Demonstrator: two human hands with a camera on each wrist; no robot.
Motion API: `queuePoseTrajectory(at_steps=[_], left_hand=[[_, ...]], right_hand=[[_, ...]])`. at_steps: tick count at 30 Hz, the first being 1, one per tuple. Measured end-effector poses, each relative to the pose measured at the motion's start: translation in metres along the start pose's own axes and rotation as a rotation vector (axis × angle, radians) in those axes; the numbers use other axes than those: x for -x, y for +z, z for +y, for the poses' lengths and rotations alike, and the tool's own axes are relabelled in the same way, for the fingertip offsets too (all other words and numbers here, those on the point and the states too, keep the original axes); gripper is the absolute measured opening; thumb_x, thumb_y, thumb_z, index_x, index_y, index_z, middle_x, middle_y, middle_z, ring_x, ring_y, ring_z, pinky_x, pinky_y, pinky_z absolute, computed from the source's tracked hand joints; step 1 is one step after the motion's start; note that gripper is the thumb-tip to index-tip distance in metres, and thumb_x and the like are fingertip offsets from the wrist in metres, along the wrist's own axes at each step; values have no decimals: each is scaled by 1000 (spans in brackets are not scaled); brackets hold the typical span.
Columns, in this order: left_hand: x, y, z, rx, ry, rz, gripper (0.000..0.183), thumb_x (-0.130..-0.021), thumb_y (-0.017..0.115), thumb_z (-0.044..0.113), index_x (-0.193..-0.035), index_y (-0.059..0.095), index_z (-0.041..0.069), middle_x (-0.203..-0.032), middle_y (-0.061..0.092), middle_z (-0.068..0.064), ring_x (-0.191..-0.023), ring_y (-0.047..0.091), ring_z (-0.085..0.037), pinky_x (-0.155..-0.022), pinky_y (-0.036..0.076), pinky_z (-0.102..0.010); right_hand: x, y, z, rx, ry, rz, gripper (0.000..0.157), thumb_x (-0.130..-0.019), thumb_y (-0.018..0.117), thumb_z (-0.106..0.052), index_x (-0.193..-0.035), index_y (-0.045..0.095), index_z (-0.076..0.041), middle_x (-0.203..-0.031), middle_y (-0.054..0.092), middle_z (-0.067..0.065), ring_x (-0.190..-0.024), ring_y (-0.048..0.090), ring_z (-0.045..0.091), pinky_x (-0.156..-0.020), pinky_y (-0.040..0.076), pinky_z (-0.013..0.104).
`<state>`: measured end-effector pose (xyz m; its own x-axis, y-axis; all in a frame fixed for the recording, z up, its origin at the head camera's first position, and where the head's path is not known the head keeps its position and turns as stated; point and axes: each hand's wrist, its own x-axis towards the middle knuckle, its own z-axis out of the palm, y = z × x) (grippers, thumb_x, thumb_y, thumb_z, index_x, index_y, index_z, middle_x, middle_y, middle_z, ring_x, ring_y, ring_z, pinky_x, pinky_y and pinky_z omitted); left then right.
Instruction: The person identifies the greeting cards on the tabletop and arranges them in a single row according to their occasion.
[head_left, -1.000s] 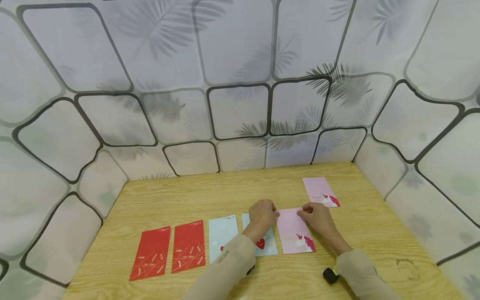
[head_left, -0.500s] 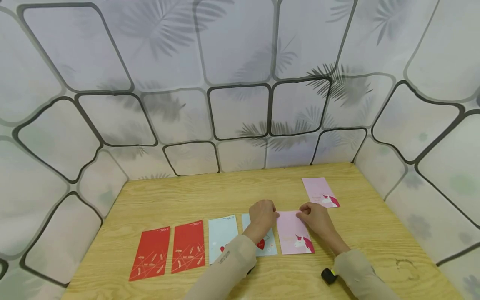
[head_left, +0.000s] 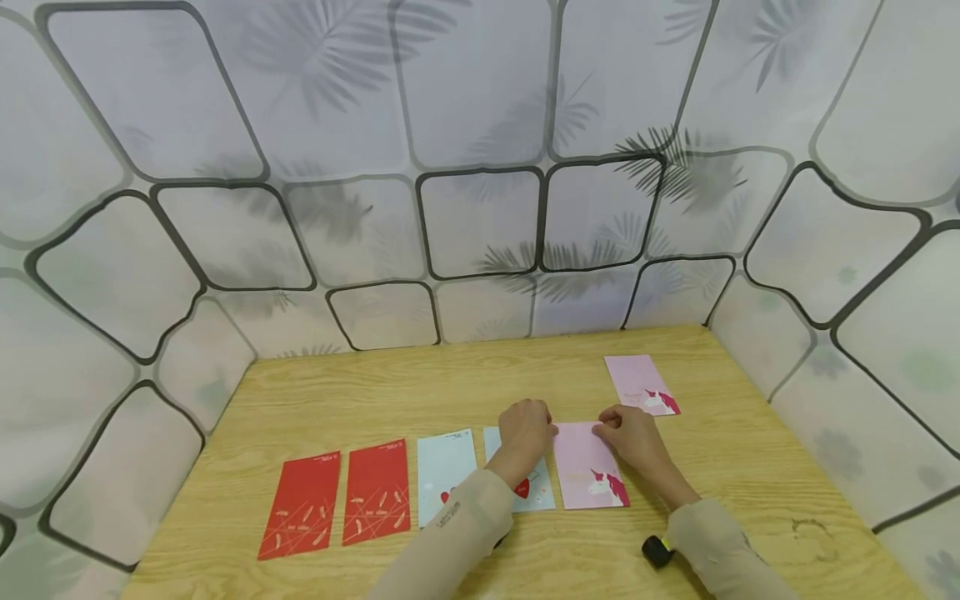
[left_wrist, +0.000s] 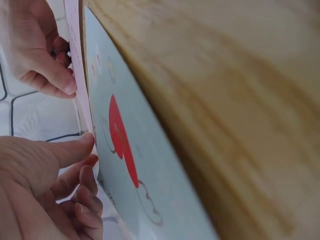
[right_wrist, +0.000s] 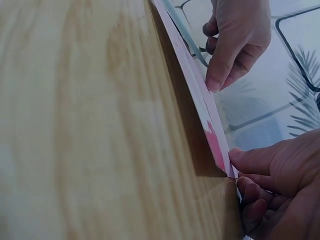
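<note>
A pink card (head_left: pixel 585 475) with a white unicorn with a red mane lies at the right end of a row of cards on the wooden table. Its far left corner is between the thumb and forefinger of my left hand (head_left: pixel 524 433), seen close up in the left wrist view. My right hand (head_left: pixel 636 437) pinches the far right corner, with the thumb on top in the right wrist view. Beneath my left hand and forearm, a light blue card (head_left: pixel 536 493) with a red heart is partly hidden. A second pink unicorn card (head_left: pixel 633 375) lies farther back on the right.
Left along the row lie another light blue card (head_left: pixel 446 462) and two red cards, a nearer red card (head_left: pixel 378 483) and an outer red card (head_left: pixel 300 504). A patterned curtain (head_left: pixel 480 225) closes off the table's back and sides.
The pink card's far edge has come slightly toward me, and my right hand has shifted a little left. Over the last half second both hands stay almost still.
</note>
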<state>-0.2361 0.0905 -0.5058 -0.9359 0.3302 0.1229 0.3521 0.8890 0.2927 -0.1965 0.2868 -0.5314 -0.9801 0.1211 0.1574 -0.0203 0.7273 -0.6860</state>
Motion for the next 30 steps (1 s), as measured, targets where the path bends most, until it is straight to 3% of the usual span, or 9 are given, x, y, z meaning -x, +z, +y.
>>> queuePoseTrajectory(at_steps=[6, 12, 19, 24, 30], left_hand=[[2, 0, 2, 41, -2, 27, 15, -91, 81, 32, -90, 80, 17, -86, 72, 1, -75, 67, -16, -60, 53, -29], [3, -7, 6, 192, 37, 110, 14, -95, 77, 25, -97, 79, 12, -89, 69, -1, -79, 67, -17, -64, 54, -30], [1, -9, 12, 320, 80, 148, 15, -96, 75, 21, -104, 77, 8, -92, 70, -1, -82, 66, -14, -68, 53, -26], [-3, -13, 23, 401, 90, 154, 19, -98, 73, 21, -110, 76, 6, -101, 73, -4, -91, 68, -17, -75, 55, -28], [-9, -15, 38, 494, 60, 133, 26, -99, 72, 25, -117, 74, 6, -104, 72, -3, -92, 66, -14, -76, 53, -26]], right_hand=[[5, -5, -2, -43, -7, 12, 22, -91, 78, -12, -103, 74, 6, -90, 73, 12, -81, 65, 21, -72, 54, 33], [6, -17, -3, -58, -11, 33, 23, -97, 74, -16, -106, 74, 5, -89, 71, 10, -80, 61, 19, -69, 50, 28], [8, -40, -6, -76, 28, 45, 28, -101, 69, -19, -114, 72, 6, -94, 72, 13, -79, 64, 20, -66, 50, 27], [8, -56, -1, -105, 60, 54, 34, -103, 65, -22, -119, 70, 7, -102, 73, 18, -81, 65, 20, -63, 50, 24], [6, -71, 10, -90, 85, 56, 41, -106, 61, -27, -126, 66, 9, -112, 70, 22, -91, 63, 25, -69, 51, 26]])
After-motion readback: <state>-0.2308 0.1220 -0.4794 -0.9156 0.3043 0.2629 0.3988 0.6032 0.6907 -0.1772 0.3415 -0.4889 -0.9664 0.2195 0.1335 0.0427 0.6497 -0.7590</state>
